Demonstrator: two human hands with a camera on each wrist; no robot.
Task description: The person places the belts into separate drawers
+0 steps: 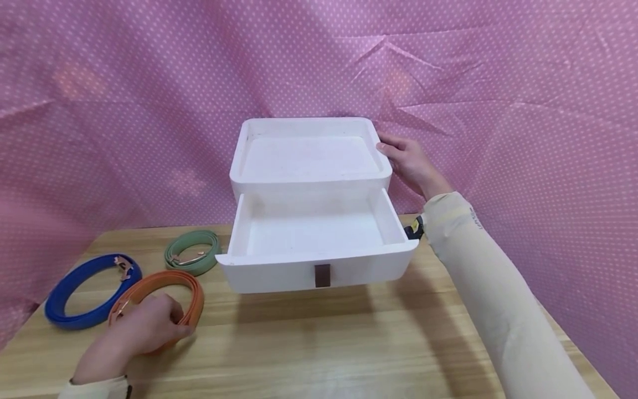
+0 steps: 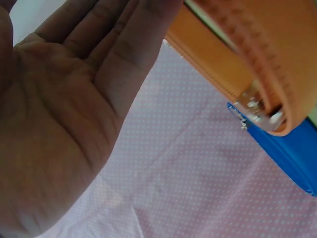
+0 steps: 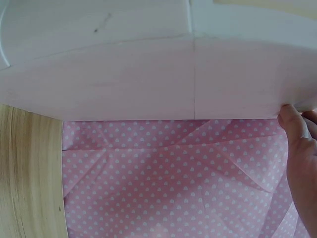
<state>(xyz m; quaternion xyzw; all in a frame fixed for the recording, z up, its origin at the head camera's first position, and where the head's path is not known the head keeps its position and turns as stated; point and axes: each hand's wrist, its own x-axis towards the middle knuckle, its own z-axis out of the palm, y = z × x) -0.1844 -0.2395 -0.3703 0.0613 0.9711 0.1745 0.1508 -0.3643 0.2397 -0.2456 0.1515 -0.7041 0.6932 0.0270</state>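
Note:
My left hand [image 1: 149, 327] curls its fingers over the right side of a coiled orange belt [image 1: 196, 302]. In the left wrist view, the orange belt [image 2: 208, 59] passes by the fingers, whose tips are hidden. A white drawer box [image 1: 309, 183] with a recessed top stands at the middle back. Its drawer [image 1: 319, 271], with a brown pull tab [image 1: 322, 275], is pulled out and holds nothing. On the box's right side rests my right hand [image 1: 406, 160], fingers extended toward the back. The right wrist view shows the thumb [image 3: 292, 121] at the edge of the box's side wall [image 3: 148, 84].
A coiled blue belt [image 1: 85, 321] lies at the far left, against the orange one. Behind them is a coiled green belt [image 1: 214, 260], left of the drawer. The wooden table [image 1: 299, 354] ends at a pink dotted cloth [image 1: 149, 138] hanging behind and at both sides.

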